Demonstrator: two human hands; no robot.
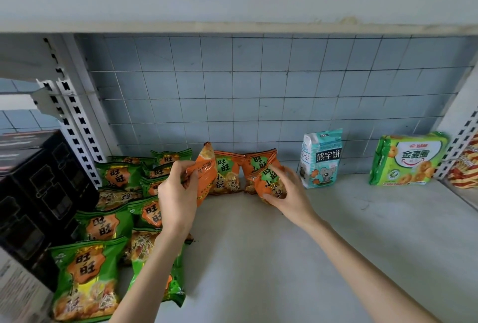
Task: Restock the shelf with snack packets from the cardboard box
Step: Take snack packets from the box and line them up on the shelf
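Note:
On the white shelf [271,258], my left hand [178,193] grips an orange snack packet [207,170] by its edge, held upright and turned sideways. My right hand [287,193] holds a second orange packet [269,180] just above the shelf, tilted. Behind them two more orange packets stand against the wire back: one in the middle [227,175], one to its right [258,162]. Several green packets [103,224] of the same brand lie in rows on the left of the shelf. The cardboard box is out of view.
A blue-and-white biscuit bag [322,158] and a green biscuit pack [406,159] stand at the back right. Black boxes [36,193] fill the neighbouring bay on the left. White slotted uprights [75,126] bound the bay. The upper shelf's edge [232,26] hangs overhead.

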